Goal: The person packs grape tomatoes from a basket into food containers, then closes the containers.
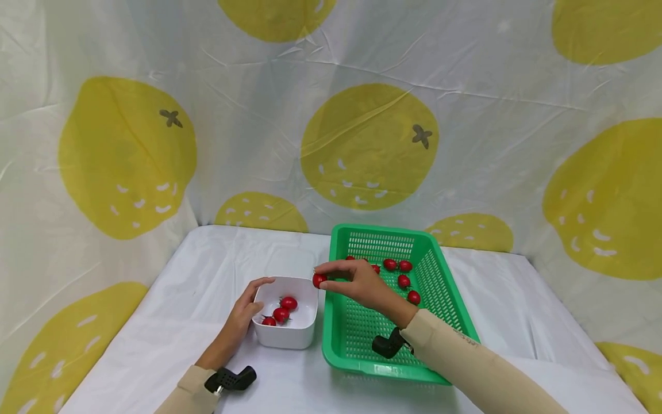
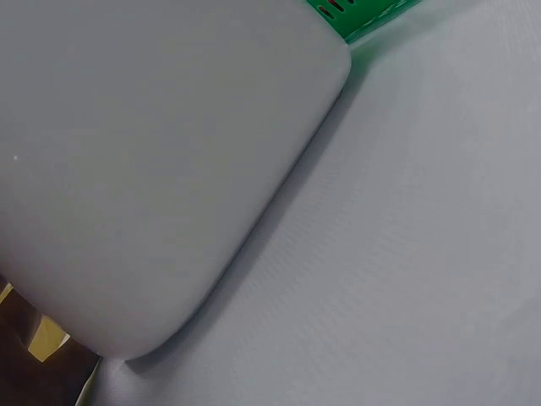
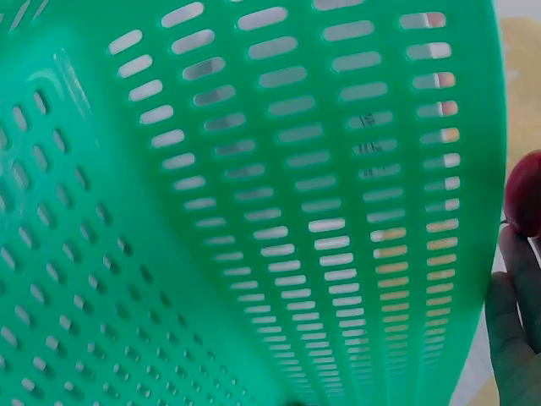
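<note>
In the head view my right hand (image 1: 357, 282) pinches a red cherry tomato (image 1: 319, 280) between thumb and fingertips, above the gap between a white square container (image 1: 287, 339) and a green basket (image 1: 331, 345). The right wrist view shows that tomato (image 3: 526, 194) at its right edge, beyond the basket wall. My left hand (image 1: 242, 313) grips the white container at its left rim. Inside the container lie several cherry tomatoes (image 1: 281, 314). More cherry tomatoes (image 1: 404, 281) are spread over the basket's far and right part, some hidden behind my right hand. The container's outer wall (image 2: 169, 169) fills much of the left wrist view.
Under everything lies a white cloth (image 1: 191, 299). A curtain (image 1: 248, 144) printed with yellow fruit hangs behind and at both sides. The basket stands close to the container's right, with my right forearm (image 1: 465, 356) reaching across it.
</note>
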The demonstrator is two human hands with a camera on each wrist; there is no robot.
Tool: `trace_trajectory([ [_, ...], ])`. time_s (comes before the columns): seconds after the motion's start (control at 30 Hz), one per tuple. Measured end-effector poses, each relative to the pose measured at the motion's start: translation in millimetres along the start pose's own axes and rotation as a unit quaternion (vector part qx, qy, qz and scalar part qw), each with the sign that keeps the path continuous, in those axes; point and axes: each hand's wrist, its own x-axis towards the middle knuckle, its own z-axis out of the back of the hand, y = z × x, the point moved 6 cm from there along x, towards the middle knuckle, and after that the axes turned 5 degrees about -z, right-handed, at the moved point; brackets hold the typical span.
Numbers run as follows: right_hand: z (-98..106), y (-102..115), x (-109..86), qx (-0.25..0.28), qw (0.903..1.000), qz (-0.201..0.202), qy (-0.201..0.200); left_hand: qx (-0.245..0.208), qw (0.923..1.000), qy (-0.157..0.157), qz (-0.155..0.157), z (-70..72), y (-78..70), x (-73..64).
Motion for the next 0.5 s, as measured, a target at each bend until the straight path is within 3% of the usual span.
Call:
trace_trajectory([
  [0.17,-7.1,2.4,2.0,-0.037,0.9993,0.004,0.002,-0.001,1.0000,0.002,0.000,0.0,0.7,-0.1],
  [0.37,-11.4,2.4,2.1,-0.046,0.9989,-0.004,0.000,-0.002,1.0000,0.005,0.005,-0.3,0.9,-1.8],
  [0.5,-13.0,22.1,-3.3,-0.053,0.9986,-0.006,-0.001,-0.002,1.0000,0.005,0.006,1.0,1.2,-2.3],
])
